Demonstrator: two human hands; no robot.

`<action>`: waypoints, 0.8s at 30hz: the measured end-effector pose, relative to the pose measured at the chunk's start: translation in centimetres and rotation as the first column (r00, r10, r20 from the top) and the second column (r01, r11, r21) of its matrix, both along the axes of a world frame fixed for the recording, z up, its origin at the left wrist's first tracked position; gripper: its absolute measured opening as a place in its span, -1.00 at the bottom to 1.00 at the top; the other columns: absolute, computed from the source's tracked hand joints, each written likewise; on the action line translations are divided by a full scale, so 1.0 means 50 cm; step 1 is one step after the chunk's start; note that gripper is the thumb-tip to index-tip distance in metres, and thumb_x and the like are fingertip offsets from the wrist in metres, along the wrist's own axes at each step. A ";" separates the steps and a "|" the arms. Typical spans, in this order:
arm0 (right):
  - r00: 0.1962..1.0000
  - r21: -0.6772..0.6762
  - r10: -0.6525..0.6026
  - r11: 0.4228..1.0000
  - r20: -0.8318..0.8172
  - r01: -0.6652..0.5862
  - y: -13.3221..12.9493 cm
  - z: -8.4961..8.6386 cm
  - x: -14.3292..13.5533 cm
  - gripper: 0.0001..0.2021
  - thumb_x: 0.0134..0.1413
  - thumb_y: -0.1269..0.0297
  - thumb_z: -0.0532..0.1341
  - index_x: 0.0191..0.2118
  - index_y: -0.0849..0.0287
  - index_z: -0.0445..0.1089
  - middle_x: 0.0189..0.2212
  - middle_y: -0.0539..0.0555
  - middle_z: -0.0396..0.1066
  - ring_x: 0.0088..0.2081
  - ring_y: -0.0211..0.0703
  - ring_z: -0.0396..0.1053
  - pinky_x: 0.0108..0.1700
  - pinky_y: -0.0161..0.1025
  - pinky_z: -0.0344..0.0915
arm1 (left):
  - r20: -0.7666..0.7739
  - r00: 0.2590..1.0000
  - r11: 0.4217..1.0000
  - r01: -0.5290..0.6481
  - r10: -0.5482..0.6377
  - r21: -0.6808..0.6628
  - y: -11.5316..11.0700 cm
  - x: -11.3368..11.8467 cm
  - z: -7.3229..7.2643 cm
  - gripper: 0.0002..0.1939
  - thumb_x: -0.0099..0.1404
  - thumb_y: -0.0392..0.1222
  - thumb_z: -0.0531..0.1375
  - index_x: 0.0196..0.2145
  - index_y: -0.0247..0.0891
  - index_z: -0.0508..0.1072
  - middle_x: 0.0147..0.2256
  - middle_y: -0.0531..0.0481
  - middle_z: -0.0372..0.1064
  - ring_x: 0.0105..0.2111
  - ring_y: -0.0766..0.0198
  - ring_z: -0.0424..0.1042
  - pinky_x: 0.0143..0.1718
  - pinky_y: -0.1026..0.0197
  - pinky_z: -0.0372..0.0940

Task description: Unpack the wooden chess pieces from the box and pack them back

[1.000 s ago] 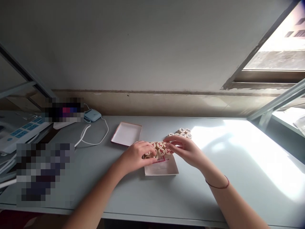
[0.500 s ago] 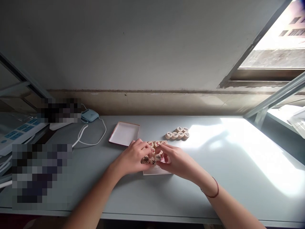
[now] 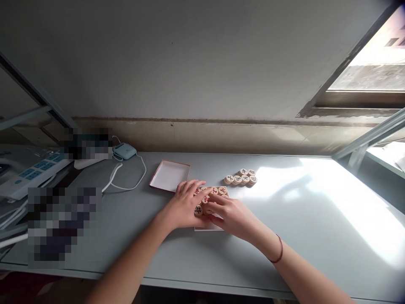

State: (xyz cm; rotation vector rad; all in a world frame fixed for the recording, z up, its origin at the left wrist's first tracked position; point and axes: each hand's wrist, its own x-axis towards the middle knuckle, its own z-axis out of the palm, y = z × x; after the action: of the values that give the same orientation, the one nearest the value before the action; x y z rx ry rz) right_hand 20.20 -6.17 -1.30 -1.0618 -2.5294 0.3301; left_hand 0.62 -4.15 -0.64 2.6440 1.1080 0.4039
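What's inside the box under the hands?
Round red-marked pieces and a black-marked piece. The left hand and right hand cover part of the box; whatever they hide, and anything beneath the pieces, cannot be seen.

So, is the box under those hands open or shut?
Open: round pieces show inside the box, and what looks like its lid lies separately on the table.

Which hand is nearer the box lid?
Left. The left hand is beside the box lid, by its near right corner; the right hand is farther right, over the tray.
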 end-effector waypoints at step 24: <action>0.697 -0.131 -0.711 0.702 -0.092 0.700 0.146 0.006 0.164 -0.73 0.10 0.10 0.13 -0.21 0.13 0.47 -0.20 0.10 0.51 -0.37 -0.14 0.42 -0.29 -0.21 0.28 | 0.078 0.990 0.992 0.111 -0.116 0.066 -0.005 0.009 0.003 -0.77 0.21 -0.29 0.19 -0.18 -0.06 0.51 0.10 -0.05 0.25 0.15 0.03 0.16 0.17 -0.07 0.06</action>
State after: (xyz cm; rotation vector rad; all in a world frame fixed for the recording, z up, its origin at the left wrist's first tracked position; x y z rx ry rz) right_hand 28.40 1.11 -1.01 -1.8718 -1.7981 0.2710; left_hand 1.06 -4.38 -0.48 2.7020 0.9296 0.5257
